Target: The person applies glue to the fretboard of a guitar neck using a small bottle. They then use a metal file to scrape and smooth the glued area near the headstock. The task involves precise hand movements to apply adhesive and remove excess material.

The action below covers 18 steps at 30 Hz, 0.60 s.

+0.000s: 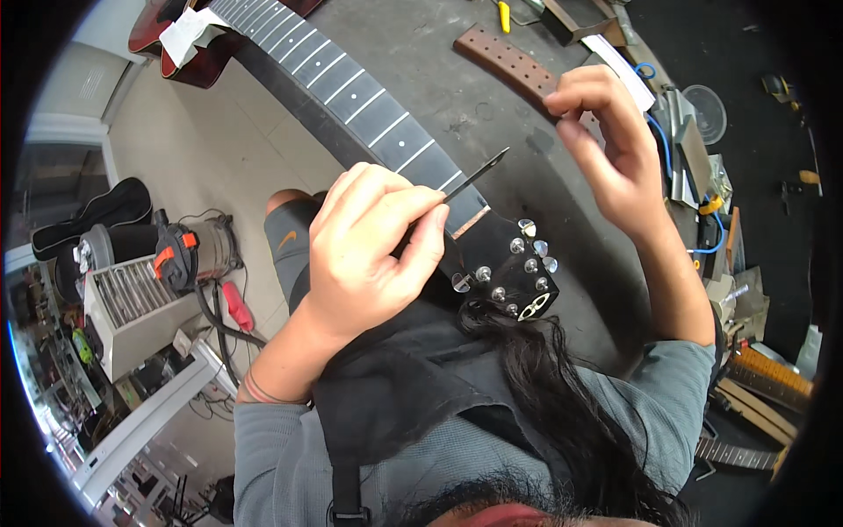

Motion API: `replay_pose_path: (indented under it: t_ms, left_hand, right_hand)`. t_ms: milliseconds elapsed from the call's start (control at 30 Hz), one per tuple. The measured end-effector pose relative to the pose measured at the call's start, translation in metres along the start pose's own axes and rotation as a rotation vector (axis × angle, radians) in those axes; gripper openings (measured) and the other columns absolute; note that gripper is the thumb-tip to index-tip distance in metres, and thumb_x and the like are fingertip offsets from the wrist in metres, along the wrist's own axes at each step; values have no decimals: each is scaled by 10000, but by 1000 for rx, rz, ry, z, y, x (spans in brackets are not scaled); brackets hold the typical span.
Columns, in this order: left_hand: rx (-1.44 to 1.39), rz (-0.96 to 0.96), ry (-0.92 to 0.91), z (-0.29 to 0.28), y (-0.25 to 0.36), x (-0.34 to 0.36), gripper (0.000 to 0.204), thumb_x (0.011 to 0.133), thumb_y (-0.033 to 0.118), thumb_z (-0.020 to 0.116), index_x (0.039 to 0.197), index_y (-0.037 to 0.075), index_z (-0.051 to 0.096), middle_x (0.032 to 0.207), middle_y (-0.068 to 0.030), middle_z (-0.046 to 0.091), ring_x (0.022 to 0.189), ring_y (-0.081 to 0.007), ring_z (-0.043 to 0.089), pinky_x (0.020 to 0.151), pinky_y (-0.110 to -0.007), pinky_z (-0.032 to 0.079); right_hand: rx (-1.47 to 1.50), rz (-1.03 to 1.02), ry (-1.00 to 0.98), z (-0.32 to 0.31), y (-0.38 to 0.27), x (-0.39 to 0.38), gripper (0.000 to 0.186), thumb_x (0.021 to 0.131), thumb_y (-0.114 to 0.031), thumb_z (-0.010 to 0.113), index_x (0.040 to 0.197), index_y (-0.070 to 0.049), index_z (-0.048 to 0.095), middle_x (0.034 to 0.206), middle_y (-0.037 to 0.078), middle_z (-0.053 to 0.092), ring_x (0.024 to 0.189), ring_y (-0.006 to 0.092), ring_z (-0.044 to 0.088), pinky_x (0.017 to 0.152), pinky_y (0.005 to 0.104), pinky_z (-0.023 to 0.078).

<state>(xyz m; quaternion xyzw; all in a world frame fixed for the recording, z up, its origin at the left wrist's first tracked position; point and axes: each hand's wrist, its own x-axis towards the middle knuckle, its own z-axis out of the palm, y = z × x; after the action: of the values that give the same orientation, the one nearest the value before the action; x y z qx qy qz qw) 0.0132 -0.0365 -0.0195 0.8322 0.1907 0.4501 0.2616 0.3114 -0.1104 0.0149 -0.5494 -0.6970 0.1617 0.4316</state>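
My left hand point(364, 255) is closed, with a thin dark blade-like tool point(479, 173) pinched between thumb and fingers. The tool's narrow tip points up and to the right, above the last frets of a guitar neck point(356, 95). A pale nut point(471, 222) crosses the neck beside this hand. Below it is the black headstock point(505, 255) with metal tuning posts and shiny pegs; no strings show on the neck. My right hand point(619, 149) is raised over the bench, fingers loosely curled and apart from the thumb, with nothing visible between them. Behind its fingertips lies a brown wooden block with holes point(505, 63).
The guitar's red body point(198, 66), with white paper on it, is at the far left. A dark bench point(421, 61) lies under the neck. Tools, a blue cable point(724, 233) and a clear round lid point(704, 114) crowd the right. A vacuum cleaner point(198, 250) stands on the left floor.
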Motion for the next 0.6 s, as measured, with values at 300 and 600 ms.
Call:
replay_pose_path:
  t_ms: [300, 600]
  left_hand:
    - [189, 34, -88, 13, 4, -2, 278, 815, -105, 867, 1050, 14, 780, 858, -70, 695, 716, -210, 623, 622, -336, 472]
    - [298, 83, -113, 14, 3, 0, 311, 792, -112, 875, 1057, 18, 780, 883, -89, 686, 736, -231, 604, 634, -350, 464]
  right_hand:
    - [-95, -349, -134, 29, 4, 5, 518, 806, 7, 913, 1294, -68, 756, 1216, 142, 667, 1127, 313, 673, 968, 438, 560]
    - [-92, -397, -102, 41, 14, 11, 331, 784, -2, 917, 1072, -70, 768, 1074, 94, 686, 1007, 308, 658, 863, 424, 529]
